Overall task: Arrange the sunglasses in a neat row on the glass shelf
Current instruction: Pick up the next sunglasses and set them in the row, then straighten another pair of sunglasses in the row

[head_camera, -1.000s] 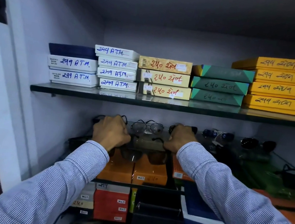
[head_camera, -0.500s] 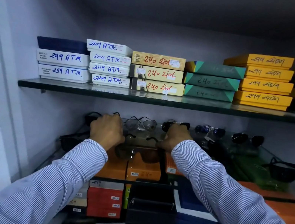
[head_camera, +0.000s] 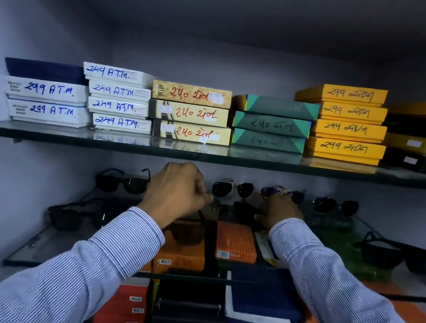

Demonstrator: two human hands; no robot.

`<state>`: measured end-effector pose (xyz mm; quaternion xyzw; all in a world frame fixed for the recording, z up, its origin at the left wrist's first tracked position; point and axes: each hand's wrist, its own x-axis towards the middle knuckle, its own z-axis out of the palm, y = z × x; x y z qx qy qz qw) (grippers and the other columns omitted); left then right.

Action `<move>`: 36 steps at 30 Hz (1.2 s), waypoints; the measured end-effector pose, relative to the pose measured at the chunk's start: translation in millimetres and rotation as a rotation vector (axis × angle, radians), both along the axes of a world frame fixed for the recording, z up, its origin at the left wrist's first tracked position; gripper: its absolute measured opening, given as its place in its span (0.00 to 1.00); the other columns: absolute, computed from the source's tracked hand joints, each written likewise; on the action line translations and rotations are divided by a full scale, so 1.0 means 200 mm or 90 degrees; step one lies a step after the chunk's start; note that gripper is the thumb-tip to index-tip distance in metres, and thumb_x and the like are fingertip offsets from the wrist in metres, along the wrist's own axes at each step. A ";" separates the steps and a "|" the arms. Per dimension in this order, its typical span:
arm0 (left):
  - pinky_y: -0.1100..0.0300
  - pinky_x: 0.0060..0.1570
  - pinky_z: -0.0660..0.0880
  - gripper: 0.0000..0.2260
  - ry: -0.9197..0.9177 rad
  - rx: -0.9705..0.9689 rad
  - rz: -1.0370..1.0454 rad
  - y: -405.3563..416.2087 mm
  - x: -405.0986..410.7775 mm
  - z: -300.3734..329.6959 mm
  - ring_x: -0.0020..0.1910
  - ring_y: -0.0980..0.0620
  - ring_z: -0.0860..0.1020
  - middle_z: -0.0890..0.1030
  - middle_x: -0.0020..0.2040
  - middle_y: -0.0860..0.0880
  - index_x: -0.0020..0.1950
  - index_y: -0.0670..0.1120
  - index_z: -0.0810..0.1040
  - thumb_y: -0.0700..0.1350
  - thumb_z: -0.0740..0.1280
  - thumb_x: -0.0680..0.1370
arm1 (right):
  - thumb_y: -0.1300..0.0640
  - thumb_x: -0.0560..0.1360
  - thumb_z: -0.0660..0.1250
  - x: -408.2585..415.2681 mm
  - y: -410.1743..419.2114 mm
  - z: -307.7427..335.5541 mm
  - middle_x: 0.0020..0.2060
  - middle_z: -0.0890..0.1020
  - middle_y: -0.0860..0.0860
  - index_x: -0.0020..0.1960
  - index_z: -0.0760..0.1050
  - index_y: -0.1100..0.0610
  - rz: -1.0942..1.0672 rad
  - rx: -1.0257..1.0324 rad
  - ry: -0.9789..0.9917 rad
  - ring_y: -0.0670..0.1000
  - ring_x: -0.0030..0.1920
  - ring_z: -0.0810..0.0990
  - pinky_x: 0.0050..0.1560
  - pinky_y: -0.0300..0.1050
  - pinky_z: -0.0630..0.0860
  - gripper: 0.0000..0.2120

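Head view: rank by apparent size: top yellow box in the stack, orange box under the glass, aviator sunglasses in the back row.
1. top yellow box
2. orange box, though it is nearer the camera, so unsure
3. aviator sunglasses, clearly smallest

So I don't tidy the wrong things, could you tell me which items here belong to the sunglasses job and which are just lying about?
Job: sunglasses in the back row, black sunglasses at right, glass shelf, left hand, right hand.

Lying about: white boxes, yellow boxes, orange box.
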<state>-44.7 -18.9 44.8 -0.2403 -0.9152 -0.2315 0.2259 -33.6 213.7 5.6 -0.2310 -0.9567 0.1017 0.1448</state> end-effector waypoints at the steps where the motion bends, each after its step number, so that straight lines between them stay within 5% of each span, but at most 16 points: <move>1: 0.56 0.47 0.78 0.10 -0.008 0.007 -0.008 0.02 0.00 0.01 0.49 0.51 0.82 0.86 0.45 0.54 0.44 0.52 0.85 0.57 0.76 0.72 | 0.53 0.70 0.74 -0.01 0.00 -0.01 0.61 0.79 0.61 0.63 0.77 0.59 0.001 0.000 0.002 0.61 0.58 0.81 0.56 0.55 0.80 0.23; 5: 0.57 0.50 0.79 0.05 -0.022 0.023 -0.048 0.12 0.03 0.01 0.48 0.50 0.84 0.87 0.46 0.53 0.44 0.50 0.87 0.51 0.75 0.74 | 0.57 0.71 0.73 0.00 0.03 -0.01 0.59 0.79 0.62 0.60 0.79 0.61 0.040 0.018 0.059 0.62 0.55 0.82 0.54 0.53 0.81 0.19; 8: 0.55 0.55 0.80 0.07 -0.027 0.009 -0.067 0.18 0.01 -0.03 0.54 0.49 0.84 0.87 0.54 0.50 0.53 0.48 0.87 0.44 0.71 0.77 | 0.53 0.70 0.73 0.07 0.06 0.04 0.54 0.81 0.62 0.51 0.83 0.61 0.097 0.003 0.088 0.61 0.52 0.82 0.55 0.49 0.79 0.13; 12: 0.49 0.62 0.79 0.14 -0.058 0.003 -0.077 0.25 -0.01 -0.08 0.57 0.47 0.83 0.85 0.59 0.46 0.62 0.48 0.83 0.49 0.71 0.78 | 0.54 0.72 0.74 0.25 0.07 0.12 0.43 0.87 0.55 0.47 0.87 0.60 0.204 -0.047 0.131 0.53 0.48 0.83 0.53 0.47 0.80 0.10; 17: 0.50 0.52 0.82 0.11 -0.070 0.015 -0.085 0.30 -0.04 -0.09 0.48 0.51 0.82 0.83 0.50 0.48 0.51 0.52 0.84 0.57 0.74 0.74 | 0.55 0.72 0.74 0.36 0.09 0.17 0.40 0.88 0.52 0.48 0.88 0.57 0.282 -0.079 0.173 0.46 0.39 0.83 0.36 0.28 0.72 0.07; 23: 0.59 0.43 0.76 0.07 -0.058 0.019 -0.117 0.32 -0.01 -0.07 0.41 0.55 0.80 0.81 0.39 0.53 0.41 0.47 0.87 0.50 0.80 0.71 | 0.55 0.72 0.74 0.36 0.12 0.15 0.43 0.88 0.50 0.48 0.87 0.56 0.287 -0.139 0.203 0.40 0.35 0.80 0.35 0.22 0.70 0.07; 28: 0.55 0.48 0.81 0.07 -0.082 0.021 -0.064 0.30 -0.03 -0.06 0.41 0.55 0.82 0.83 0.38 0.54 0.35 0.50 0.84 0.47 0.80 0.70 | 0.57 0.71 0.74 0.29 0.15 0.13 0.38 0.88 0.51 0.43 0.88 0.59 0.170 -0.149 0.251 0.45 0.34 0.82 0.36 0.28 0.71 0.06; 36: 0.57 0.46 0.75 0.10 -0.161 -0.038 0.070 0.27 -0.03 -0.06 0.46 0.49 0.82 0.84 0.41 0.51 0.37 0.50 0.83 0.54 0.80 0.68 | 0.57 0.64 0.78 0.21 0.14 0.11 0.42 0.86 0.54 0.40 0.86 0.58 0.108 -0.183 0.105 0.51 0.43 0.84 0.45 0.40 0.79 0.07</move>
